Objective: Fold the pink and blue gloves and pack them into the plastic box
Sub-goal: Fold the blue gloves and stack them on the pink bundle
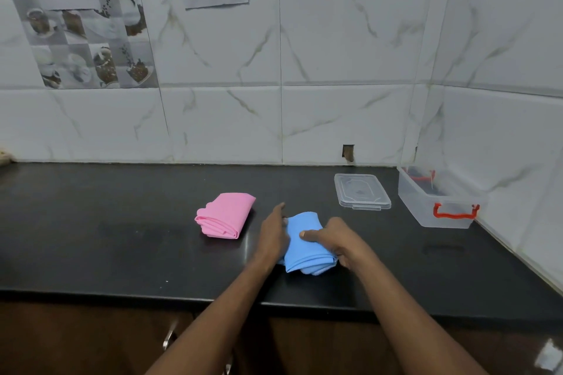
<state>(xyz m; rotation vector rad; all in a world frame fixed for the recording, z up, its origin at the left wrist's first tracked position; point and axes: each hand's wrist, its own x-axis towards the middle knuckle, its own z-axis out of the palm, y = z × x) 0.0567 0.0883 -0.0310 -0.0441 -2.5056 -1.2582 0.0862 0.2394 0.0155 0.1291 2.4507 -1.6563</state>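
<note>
Head: R hand [342,242] pinches soft folded blue gloves [304,251], L hand [272,236] touching.

1. We see the pink gloves [225,216] folded into a flat bundle on the desk [122,237].
2. Just right of them, the folded blue gloves [304,243] sit between our left hand [274,234] and right hand [341,240].
3. The clear plastic box [438,207], red-handled, stands open far right.

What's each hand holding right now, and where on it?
Right hand grips the folded blue glove at its right edge, thumb on top. Left hand only rests against its left edge.
</note>
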